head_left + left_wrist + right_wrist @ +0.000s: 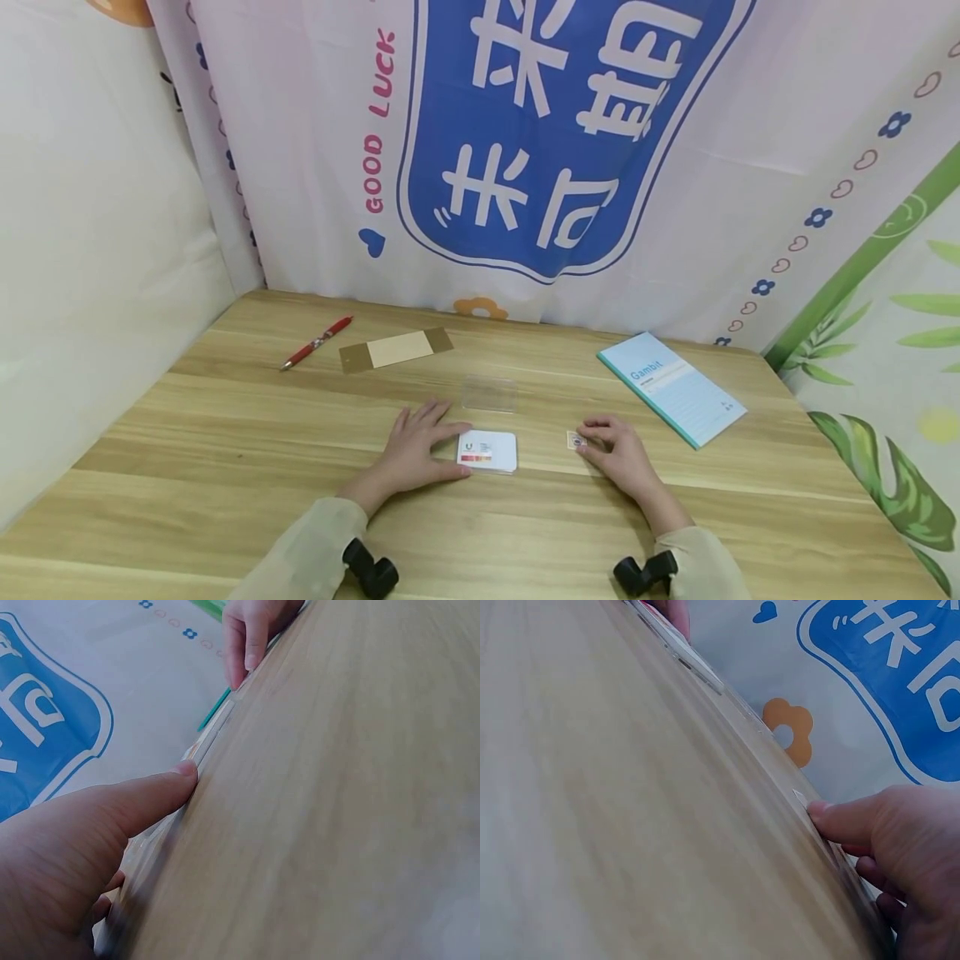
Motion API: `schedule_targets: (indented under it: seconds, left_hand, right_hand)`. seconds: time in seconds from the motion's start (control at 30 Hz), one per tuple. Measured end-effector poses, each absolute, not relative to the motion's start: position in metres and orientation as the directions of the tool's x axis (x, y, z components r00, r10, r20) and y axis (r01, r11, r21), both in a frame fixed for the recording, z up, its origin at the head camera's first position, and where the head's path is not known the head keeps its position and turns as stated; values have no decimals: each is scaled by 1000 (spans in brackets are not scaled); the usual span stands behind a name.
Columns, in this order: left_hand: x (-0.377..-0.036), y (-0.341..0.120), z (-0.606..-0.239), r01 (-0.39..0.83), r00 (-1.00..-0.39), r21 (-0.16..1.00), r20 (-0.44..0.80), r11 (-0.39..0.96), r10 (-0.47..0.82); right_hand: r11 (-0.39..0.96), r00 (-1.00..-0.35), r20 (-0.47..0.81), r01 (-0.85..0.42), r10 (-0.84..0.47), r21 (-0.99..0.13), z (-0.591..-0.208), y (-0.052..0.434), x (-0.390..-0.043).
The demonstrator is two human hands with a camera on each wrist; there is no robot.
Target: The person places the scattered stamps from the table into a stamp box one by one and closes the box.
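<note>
In the head view, a stack of white cards [504,451] lies in a shallow clear case on the table, the top card printed with a logo and red-orange blocks. My left hand [412,450] holds the case at its left end, thumb at the near corner and forefinger at the far one. To the right, my right hand [618,454] pinches a small square piece [572,439] with a dark printed picture, low over the table. Whether that piece touches the wood I cannot tell. Behind the cards lies a clear rectangular lid [490,394].
A red pen [317,343] and a brown strip with a pale middle [397,348] lie at the back left. A light blue notebook [672,389] lies at the back right. A printed curtain [315,167] hangs behind the wooden table [225,433].
</note>
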State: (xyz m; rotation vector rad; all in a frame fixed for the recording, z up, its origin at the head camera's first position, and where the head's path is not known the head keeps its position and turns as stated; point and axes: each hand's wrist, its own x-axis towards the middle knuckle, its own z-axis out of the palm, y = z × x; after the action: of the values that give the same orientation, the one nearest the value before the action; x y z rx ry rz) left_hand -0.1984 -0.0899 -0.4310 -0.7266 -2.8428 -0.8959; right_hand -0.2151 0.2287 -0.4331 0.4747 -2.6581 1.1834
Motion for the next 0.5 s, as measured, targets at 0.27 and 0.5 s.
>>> schedule_targets:
  seconds: [0.27,0.5]
  left_hand:
    - [-198,-90,-430,461,-885,524,209,716,416]
    - [-198,-90,-429,455,-888,526,202,718,414]
  right_hand:
    - [635,-915,347,-396,-208,-664,-433,226,-215]
    - [655,-892,389,-439,-232,-615,-432,223,-213]
